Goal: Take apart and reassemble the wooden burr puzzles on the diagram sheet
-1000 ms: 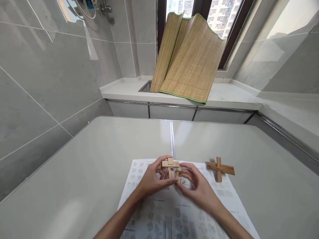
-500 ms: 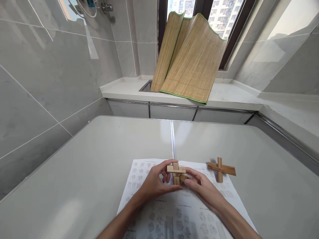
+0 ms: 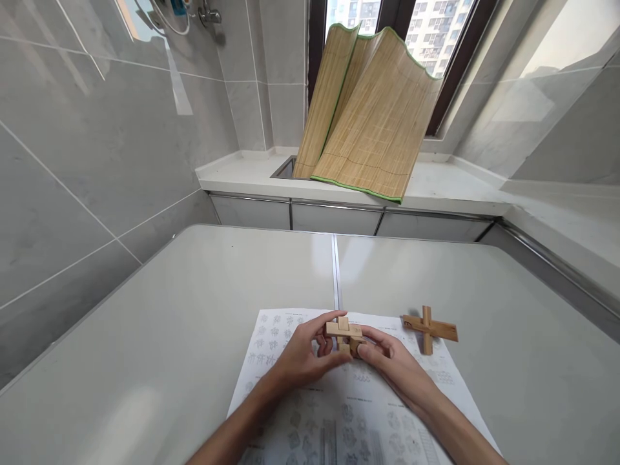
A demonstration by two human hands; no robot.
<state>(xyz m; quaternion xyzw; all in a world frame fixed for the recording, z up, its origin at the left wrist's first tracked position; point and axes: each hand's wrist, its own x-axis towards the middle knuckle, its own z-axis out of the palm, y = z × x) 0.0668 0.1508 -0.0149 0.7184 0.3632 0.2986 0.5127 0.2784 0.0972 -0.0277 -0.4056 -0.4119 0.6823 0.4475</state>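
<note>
Above a printed sheet of diagrams [image 3: 281, 445], I hold a partly interlocked wooden burr puzzle [image 3: 343, 329] made of pale notched blocks. My left hand [image 3: 305, 349] grips it from the left, with a finger along its top and the thumb at its lower front. From the right, my right hand [image 3: 387, 355] pinches a wooden block [image 3: 356, 345] at the puzzle's lower right side, thumb in front. The other right fingers are partly hidden behind the puzzle. To the right, a cross of darker wooden pieces [image 3: 427, 330] lies across the sheet's edge.
The white table [image 3: 145, 336] has a seam down its middle. Behind it, a white ledge [image 3: 252, 181] carries a folded bamboo mat [image 3: 372, 123] leaning against the window. Grey tiled walls [image 3: 121, 129] stand on both sides.
The lower right block has shifted inward against the puzzle, pushed by my right thumb. My left thumb has moved up slightly onto the lower front. The darker cross has stayed put.
</note>
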